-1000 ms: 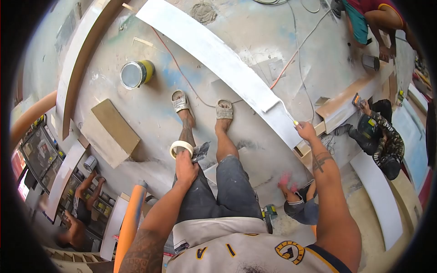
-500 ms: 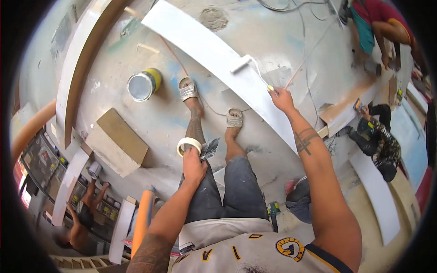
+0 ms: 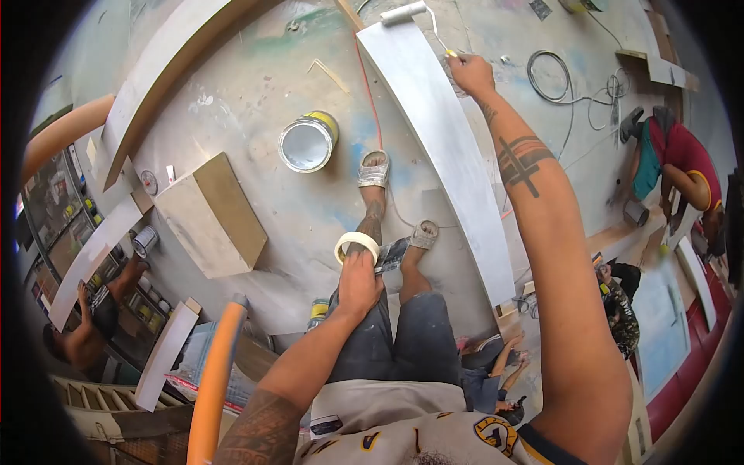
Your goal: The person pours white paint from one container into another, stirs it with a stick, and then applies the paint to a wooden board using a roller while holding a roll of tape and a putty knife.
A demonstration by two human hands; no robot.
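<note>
At far edge of panel point(image 3: 446, 147), right hand point(image 3: 470, 74) grips roller point(image 3: 403, 12); left hand point(image 3: 359, 285) holds tape point(image 3: 339, 248); floor point(image 3: 350, 97) between panel, can point(image 3: 308, 146).

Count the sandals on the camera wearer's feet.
2: the left sandal, below and right of the can in the picture, and the right sandal, beside the white panel. Both can be seen.

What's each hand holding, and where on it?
Right hand: paint roller, by the handle. Left hand: masking tape roll, at its near rim, and apparently a dark paint-smeared piece; its grip point is hidden.
</note>
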